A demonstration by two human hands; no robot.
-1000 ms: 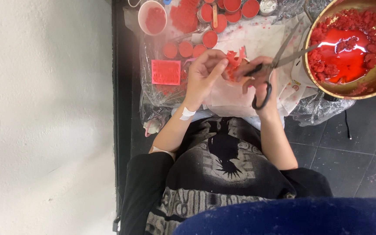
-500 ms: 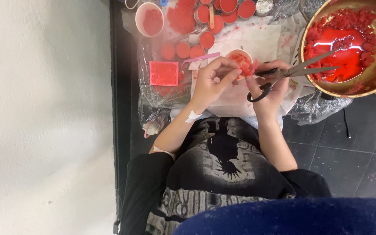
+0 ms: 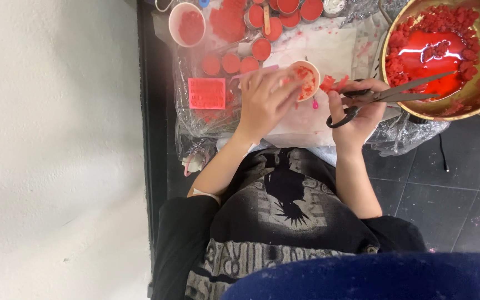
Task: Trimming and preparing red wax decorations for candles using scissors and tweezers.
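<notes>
Head view, looking straight down. Far left, a pale wall (image 3: 51, 150), then a dark floor strip. Next, clear plastic sheeting (image 3: 195, 119) spread over the floor, with a red square block (image 3: 206, 93) lying flat on it. Above that, a white cup (image 3: 186, 24) with red filling, and a cluster of small round tins (image 3: 262, 33) filled with red, some touching each other. A wooden stick (image 3: 266, 11) lies among the tins.

Left hand (image 3: 263, 100) is curled, fingers wrapped around a small paper cup (image 3: 305, 79) with red bits inside; the cup is tilted, mouth facing right, held just above a white paper sheet (image 3: 320, 53). A small pink piece (image 3: 315, 104) sits just below the cup.

Loose red scraps (image 3: 333, 83) lie between the two hands, just beside the cup.

Right hand (image 3: 356, 111) is closed through the black handles of scissors (image 3: 387, 97); the blades are shut or nearly so, pointing right, with the tips over the rim of the brass bowl (image 3: 445, 114). The bowl holds glossy red liquid and red chunks (image 3: 412, 55), at the top right.

Bottom centre, the person's black printed shirt (image 3: 284, 205). Dark floor tiles (image 3: 451, 183) at right, a blue edge (image 3: 373, 278) at the very bottom.
</notes>
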